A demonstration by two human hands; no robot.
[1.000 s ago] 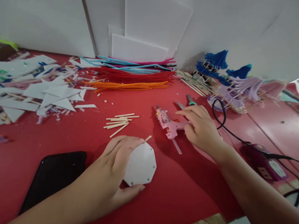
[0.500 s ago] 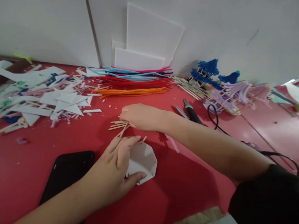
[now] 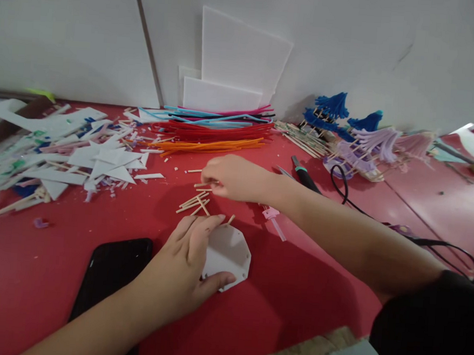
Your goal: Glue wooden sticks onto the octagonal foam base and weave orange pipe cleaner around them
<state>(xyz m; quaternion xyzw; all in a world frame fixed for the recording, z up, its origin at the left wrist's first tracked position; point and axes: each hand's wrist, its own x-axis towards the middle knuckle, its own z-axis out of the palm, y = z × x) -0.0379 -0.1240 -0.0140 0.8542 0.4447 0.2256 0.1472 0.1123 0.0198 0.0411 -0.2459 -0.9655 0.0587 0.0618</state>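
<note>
A white octagonal board [image 3: 229,255] with small holes along its edge lies under my left hand [image 3: 194,255], whose thumb and fingers grip it from opposite sides. One short wooden stick [image 3: 231,219] stands up at the board's far edge, by my fingertips. Just beyond, several cut wooden sticks [image 3: 194,201] lie loosely crossed on the red table. Over them my right hand [image 3: 224,177] is closed in a pinch, with a stick end [image 3: 200,185] poking out at its fingertips; the rest of that stick is hidden by the fingers.
A black phone [image 3: 111,271] lies left of my forearm. White scraps [image 3: 104,160] pile at the left. Bundled pipe cleaners [image 3: 219,130] lie before leaning white boards [image 3: 241,53]. Beyond my right arm are a black-handled tool [image 3: 306,177], its cord, and small blue and lilac roofed models [image 3: 373,144].
My right hand has moved slightly right and away from my left hand. The loose sticks have shifted and spread apart. My left hand keeps its hold on the board.
</note>
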